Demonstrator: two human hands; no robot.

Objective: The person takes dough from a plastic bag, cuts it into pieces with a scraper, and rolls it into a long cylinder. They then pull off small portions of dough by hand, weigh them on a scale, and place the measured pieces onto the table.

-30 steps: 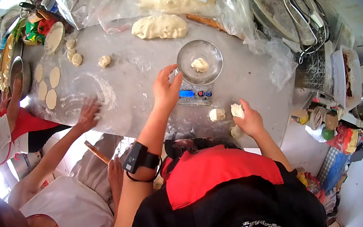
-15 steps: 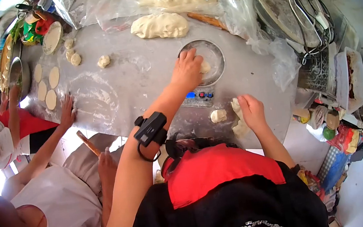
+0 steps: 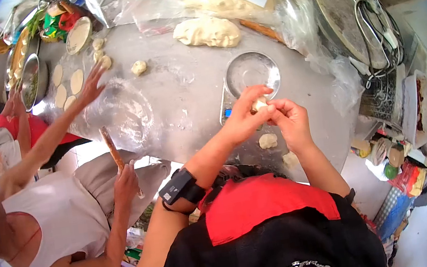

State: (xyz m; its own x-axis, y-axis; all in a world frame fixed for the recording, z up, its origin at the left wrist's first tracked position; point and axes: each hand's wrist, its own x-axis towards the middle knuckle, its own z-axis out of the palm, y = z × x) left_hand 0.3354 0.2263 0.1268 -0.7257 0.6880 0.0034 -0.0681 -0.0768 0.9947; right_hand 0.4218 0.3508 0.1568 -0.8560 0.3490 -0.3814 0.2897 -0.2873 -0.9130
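A small piece of dough (image 3: 259,104) is gripped between my two hands, in front of the scale pan. My left hand (image 3: 246,115) has its fingers closed round it from the left. From the right, my right hand (image 3: 293,122) pinches at the same piece. Just beyond them, the round metal pan (image 3: 249,55) sits on a digital scale (image 3: 224,111), whose body my left hand partly covers. A dough lump (image 3: 268,141) lies on the table below my hands. More dough (image 3: 291,161) shows near the table edge, partly behind my right wrist.
A large dough mass (image 3: 206,33) and a wooden rolling pin (image 3: 261,29) lie at the back, near plastic sheeting (image 3: 300,28). To my left, a co-worker holds another rolling pin (image 3: 112,148) and reaches over flat dough rounds (image 3: 76,82). Cables (image 3: 373,23) hang at right.
My left hand has lifted dough from the scale pan and come toward me. My right hand has left the dough by the edge and met it. The co-worker's hand has risen.
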